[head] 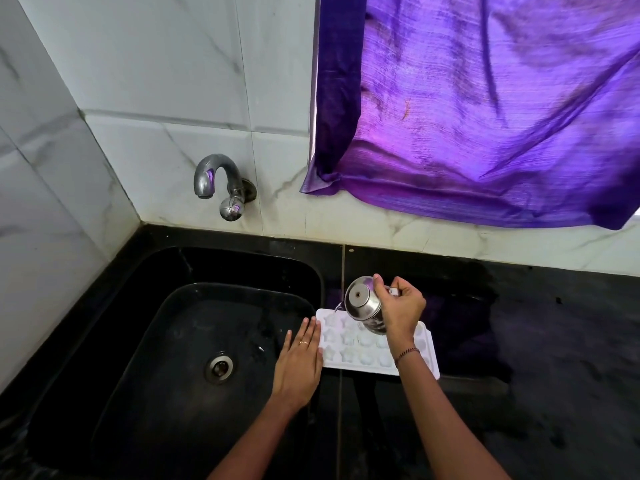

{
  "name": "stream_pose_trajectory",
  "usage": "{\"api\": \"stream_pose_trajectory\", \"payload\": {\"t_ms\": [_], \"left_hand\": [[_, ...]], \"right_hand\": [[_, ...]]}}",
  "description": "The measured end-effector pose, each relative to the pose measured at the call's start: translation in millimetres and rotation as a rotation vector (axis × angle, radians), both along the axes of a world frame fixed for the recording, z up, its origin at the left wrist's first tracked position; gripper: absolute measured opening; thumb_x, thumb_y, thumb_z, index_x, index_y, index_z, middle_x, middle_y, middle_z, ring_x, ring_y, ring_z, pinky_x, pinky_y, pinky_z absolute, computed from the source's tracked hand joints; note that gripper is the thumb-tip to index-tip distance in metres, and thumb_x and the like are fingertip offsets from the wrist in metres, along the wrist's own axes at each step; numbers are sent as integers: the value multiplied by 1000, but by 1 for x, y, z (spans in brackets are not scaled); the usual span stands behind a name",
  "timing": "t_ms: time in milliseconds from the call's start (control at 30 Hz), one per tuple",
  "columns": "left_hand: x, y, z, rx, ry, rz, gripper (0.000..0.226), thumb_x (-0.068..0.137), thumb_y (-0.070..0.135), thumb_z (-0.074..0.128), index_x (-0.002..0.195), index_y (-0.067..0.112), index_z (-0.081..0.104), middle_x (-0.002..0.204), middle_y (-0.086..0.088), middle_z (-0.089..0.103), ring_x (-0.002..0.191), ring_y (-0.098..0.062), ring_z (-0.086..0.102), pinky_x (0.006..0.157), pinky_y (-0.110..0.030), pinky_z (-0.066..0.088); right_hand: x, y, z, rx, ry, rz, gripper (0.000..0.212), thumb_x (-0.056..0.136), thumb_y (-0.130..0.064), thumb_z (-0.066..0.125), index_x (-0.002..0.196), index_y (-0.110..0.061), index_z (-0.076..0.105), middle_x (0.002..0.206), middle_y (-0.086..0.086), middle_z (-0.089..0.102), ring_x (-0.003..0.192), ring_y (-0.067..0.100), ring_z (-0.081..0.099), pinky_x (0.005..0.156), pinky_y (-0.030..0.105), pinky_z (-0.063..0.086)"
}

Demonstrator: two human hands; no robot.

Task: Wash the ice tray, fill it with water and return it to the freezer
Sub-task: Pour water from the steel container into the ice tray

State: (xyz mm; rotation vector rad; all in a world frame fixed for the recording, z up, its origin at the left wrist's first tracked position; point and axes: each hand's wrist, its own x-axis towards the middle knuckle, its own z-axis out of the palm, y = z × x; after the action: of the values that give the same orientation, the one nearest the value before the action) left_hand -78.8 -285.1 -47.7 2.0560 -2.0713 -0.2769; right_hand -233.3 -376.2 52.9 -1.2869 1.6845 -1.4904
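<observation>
A white ice tray (356, 344) with star-shaped cells lies flat on the black counter, just right of the sink. My right hand (401, 308) grips a small steel jug (363, 303) by its handle and tilts it over the tray's far left corner, where a thin stream of water falls into a cell. Straight-fingered, my left hand (299, 362) lies flat against the tray's left edge, at the sink's rim. My right wrist covers part of the tray's right side.
A black sink (166, 341) with a metal drain (219, 368) fills the left. A steel tap (221, 188) juts from the tiled wall above it. A purple curtain (485, 105) hangs at the upper right. The black counter (554, 341) runs rightward and looks wet.
</observation>
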Motion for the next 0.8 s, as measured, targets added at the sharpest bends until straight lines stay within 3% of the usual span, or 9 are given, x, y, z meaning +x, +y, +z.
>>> {"api": "stream_pose_trajectory", "payload": {"t_ms": [33, 133, 233, 467, 667, 800], "left_hand": [[0, 0, 0, -10, -3, 3, 58, 94, 35, 7, 148, 15, 13, 156, 2, 20, 142, -8, 0, 115, -33, 1], [0, 1, 0, 18, 34, -20, 67, 87, 40, -10, 150, 18, -1, 158, 6, 0, 143, -5, -11, 114, -27, -12], [-1, 1, 2, 21, 21, -17, 70, 84, 41, -14, 149, 18, -4, 159, 6, -1, 142, -4, -13, 114, -27, -14], [-1, 2, 7, 48, 7, -26, 74, 80, 40, -17, 149, 16, -5, 159, 4, -1, 138, -4, -19, 113, -27, -14], [-1, 1, 7, 49, 0, -24, 76, 78, 39, -19, 149, 15, -5, 159, 4, -3, 139, -3, -16, 113, -28, -13], [-1, 1, 5, 37, -2, -21, 66, 83, 38, -14, 144, 14, -9, 158, 3, -1, 140, -6, -14, 113, -28, -12]], "right_hand": [[0, 0, 0, 0, -1, -4, 44, 80, -17, 73, 52, -3, 43, 49, 5, 38, 50, 12, 33, 49, 20, 33], [-1, 0, 0, 1, -23, -13, 45, 79, -17, 73, 55, 5, 43, 51, 10, 39, 51, 15, 33, 49, 20, 33], [-2, -1, 1, 26, -69, -37, 47, 79, -16, 74, 56, 8, 40, 53, 11, 37, 53, 17, 31, 51, 24, 32], [-8, 3, 10, 76, -317, -115, 49, 80, -13, 73, 51, -14, 33, 51, 1, 34, 51, 9, 30, 54, 21, 36], [-18, 5, 9, 62, -293, -135, 48, 80, -15, 73, 52, -13, 35, 51, 2, 37, 51, 10, 33, 55, 21, 39], [-26, 6, 8, 46, -227, -139, 47, 79, -15, 73, 52, -12, 36, 50, 1, 36, 51, 9, 32, 52, 17, 38]]}}
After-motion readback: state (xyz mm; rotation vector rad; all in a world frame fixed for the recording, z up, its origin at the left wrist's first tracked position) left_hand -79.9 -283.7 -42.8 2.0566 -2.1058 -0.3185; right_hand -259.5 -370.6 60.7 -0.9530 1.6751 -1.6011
